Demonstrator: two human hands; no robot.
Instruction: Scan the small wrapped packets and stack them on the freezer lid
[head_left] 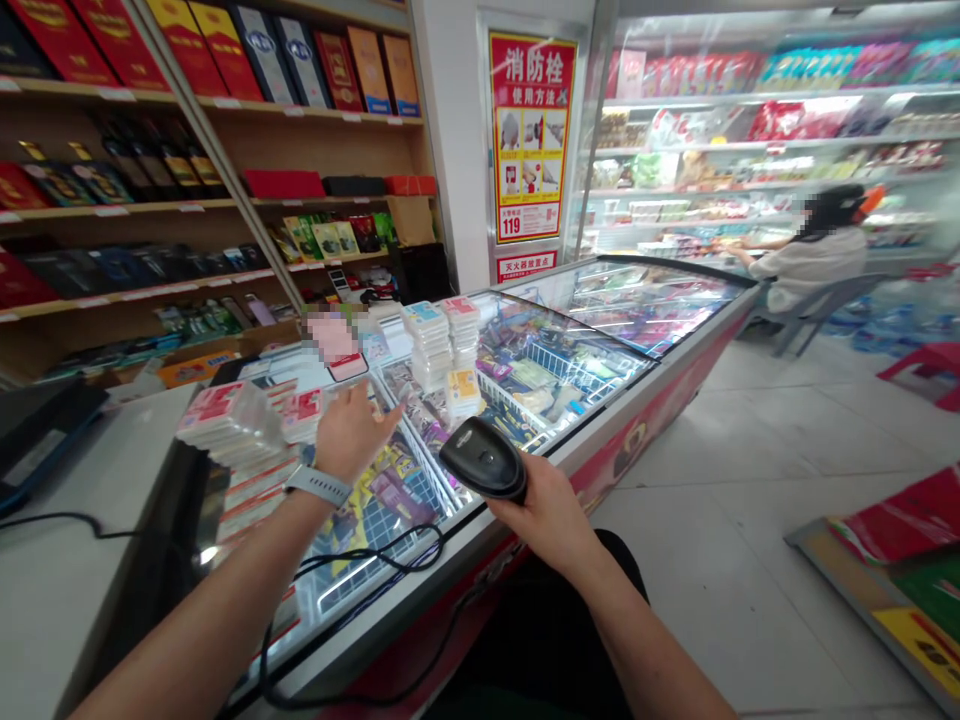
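Observation:
A black corded scanner (484, 458) is in my right hand (551, 512), its head over the edge of a glass-topped freezer (637, 385). My left hand (352, 432), with a watch on the wrist, is over the glass beside a small stack of red-labelled packs (301, 412); its fingers are apart and nothing shows in them. A larger pile of red-labelled packs (229, 420) lies left of it. Further back on the glass stand tall stacks of packs with blue labels (426, 335) and red labels (460, 325), and a short yellow-labelled stack (463, 392). A phone (341, 345) lies behind my left hand.
The scanner's black cable (375, 555) loops over the freezer's near edge. At the left is a white counter (82, 580) with a black device. A person (814, 255) sits on a chair near lit shelves at the back right. A low stand (885, 590) is at the right.

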